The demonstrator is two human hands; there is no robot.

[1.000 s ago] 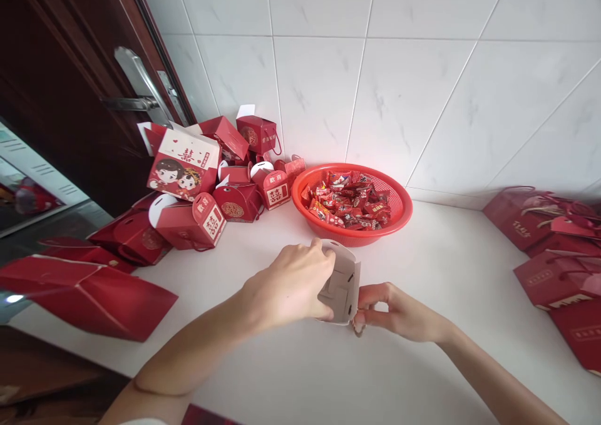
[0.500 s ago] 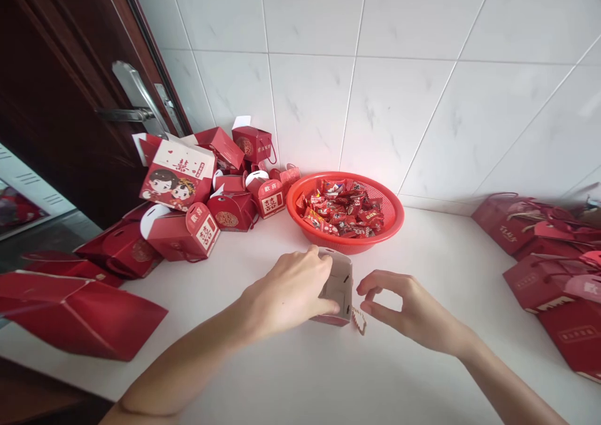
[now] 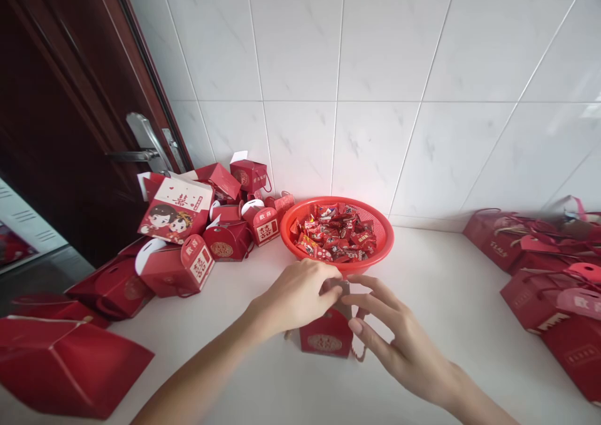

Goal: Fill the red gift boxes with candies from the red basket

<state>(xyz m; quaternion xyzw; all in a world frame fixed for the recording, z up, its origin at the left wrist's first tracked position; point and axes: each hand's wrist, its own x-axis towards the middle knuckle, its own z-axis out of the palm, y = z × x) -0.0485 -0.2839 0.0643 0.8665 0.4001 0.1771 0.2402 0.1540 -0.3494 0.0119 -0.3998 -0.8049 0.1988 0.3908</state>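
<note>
Across the back, a white tiled wall (image 3: 375,68). Below, a white bench (image 3: 422,312). Far left, a dark wooden door (image 3: 56,99) with a metal handle. On the bench's left side, a heap of red gift boxes (image 3: 173,270), some tipped against others; on the right side, more red packages (image 3: 549,300), clustered close together. Between both groups, near the wall, a round red basket (image 3: 385,228). On the heap, a tilted red-and-white carton (image 3: 181,193) with two printed cartoon figures. In front of the basket, a left hand (image 3: 295,296), fingers grasping the top of a small red box (image 3: 326,325). Beside the box's upper right part, a right hand (image 3: 399,343), fingers parted and loosely curved, holding nothing; contact at the fingertips too close to tell. Box upright on the bench, just before the basket, round gold emblem (image 3: 325,343) on the front. In the basket, many small red-wrapped sweets (image 3: 338,237). Beside the box's right side, a pale cord loop (image 3: 360,352).
</note>
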